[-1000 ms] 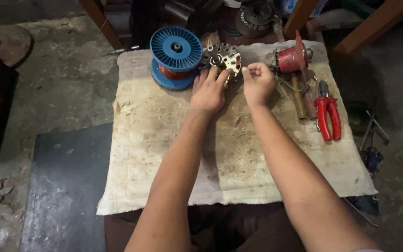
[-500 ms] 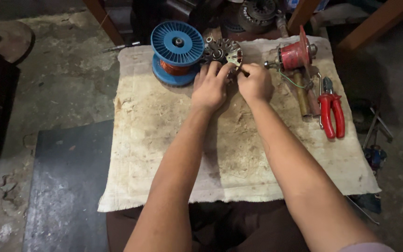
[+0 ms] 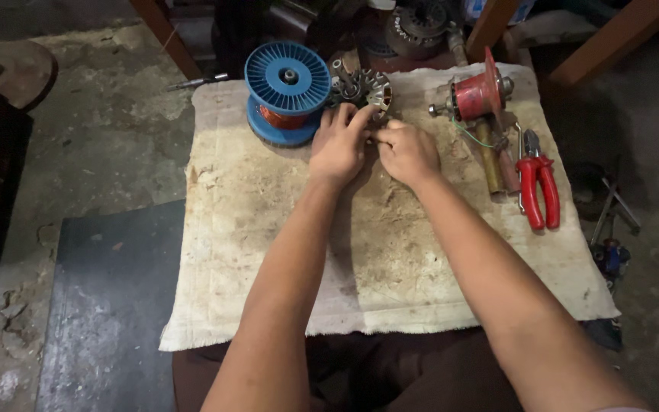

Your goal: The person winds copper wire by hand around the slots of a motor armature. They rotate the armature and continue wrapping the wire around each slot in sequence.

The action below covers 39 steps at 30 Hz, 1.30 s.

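Note:
A round metal motor stator with toothed poles [image 3: 364, 90] lies at the far edge of a dirty cream cloth [image 3: 268, 252]. My left hand [image 3: 337, 145] rests on its near side, fingers touching the poles. My right hand [image 3: 406, 151] is closed right beside it, fingertips pinched at the stator's near rim; whatever it pinches is too small to make out. A blue plastic spool of copper wire [image 3: 285, 88] stands just left of the stator.
A red winding tool with a disc [image 3: 476, 93] and wooden handle [image 3: 490, 160] lies to the right, with red-handled pliers [image 3: 537, 183] beside it. More metal parts sit beyond the cloth. A dark mat [image 3: 108, 305] covers the floor at left; tools [image 3: 612, 229] lie at far right.
Both hands have drawn closer together at the stator's near rim. My right hand moved left toward the left hand.

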Each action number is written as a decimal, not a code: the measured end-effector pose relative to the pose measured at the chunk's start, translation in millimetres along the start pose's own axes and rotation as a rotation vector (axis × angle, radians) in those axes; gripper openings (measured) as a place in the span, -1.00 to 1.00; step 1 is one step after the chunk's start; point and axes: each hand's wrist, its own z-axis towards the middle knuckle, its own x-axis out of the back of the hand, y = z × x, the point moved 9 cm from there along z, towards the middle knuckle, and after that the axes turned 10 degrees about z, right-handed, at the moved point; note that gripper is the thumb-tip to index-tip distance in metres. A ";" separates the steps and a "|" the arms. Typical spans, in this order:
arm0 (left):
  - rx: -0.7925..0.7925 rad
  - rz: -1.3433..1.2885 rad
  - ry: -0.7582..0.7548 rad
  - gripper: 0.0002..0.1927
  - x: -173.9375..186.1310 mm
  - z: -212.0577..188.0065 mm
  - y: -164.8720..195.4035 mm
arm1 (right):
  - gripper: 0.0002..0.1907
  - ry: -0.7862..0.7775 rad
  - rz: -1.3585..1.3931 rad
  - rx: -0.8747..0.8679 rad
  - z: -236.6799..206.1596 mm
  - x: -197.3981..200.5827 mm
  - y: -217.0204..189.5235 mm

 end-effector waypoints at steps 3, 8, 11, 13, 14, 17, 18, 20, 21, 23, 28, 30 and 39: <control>-0.011 -0.003 0.015 -0.50 1.8 0.0 1.2 | -0.82 0.026 0.010 -0.036 -0.8 1.4 1.0; 0.000 -0.013 -0.017 -0.46 -0.4 0.4 0.2 | -0.76 0.181 0.237 -0.134 -5.4 20.6 6.3; -0.005 -0.004 -0.015 -0.45 -0.5 0.6 0.8 | -0.77 0.191 0.203 -0.255 -8.0 24.9 9.3; -0.011 -0.005 -0.017 -0.44 -0.7 0.8 0.6 | -0.77 0.187 0.190 -0.290 -8.9 27.2 7.6; -0.013 -0.007 -0.018 -0.43 -1.1 0.7 0.8 | -0.77 0.194 0.150 -0.329 -10.2 28.8 9.0; -0.014 -0.011 -0.020 -0.39 -2.4 1.2 0.4 | -0.77 0.222 0.042 -0.356 -10.6 32.3 8.9; -0.012 -0.021 -0.011 -0.41 -1.9 0.9 0.5 | -0.77 0.238 0.014 -0.307 -9.1 33.6 5.2; -0.011 -0.039 0.007 -0.43 -0.7 0.2 0.6 | -0.77 0.240 -0.023 -0.195 -6.5 32.6 -1.9; -0.010 -0.037 0.001 -0.43 -1.3 0.0 0.6 | -0.77 0.225 -0.033 -0.134 -5.6 31.2 -5.3; -0.008 -0.034 -0.010 -0.44 -2.1 0.3 0.8 | -0.78 0.203 -0.020 -0.059 -5.7 28.5 -8.4; -0.011 -0.021 -0.002 -0.40 1.4 0.6 2.6 | -0.81 0.230 0.046 0.016 -7.0 29.6 -12.2; -0.006 -0.038 -0.009 -0.41 1.9 0.3 2.8 | -0.80 0.226 0.146 0.006 -7.7 31.2 -10.0; -0.016 -0.062 -0.017 -0.44 1.8 0.7 3.4 | -0.82 0.203 -0.031 -0.075 -4.9 29.5 -15.0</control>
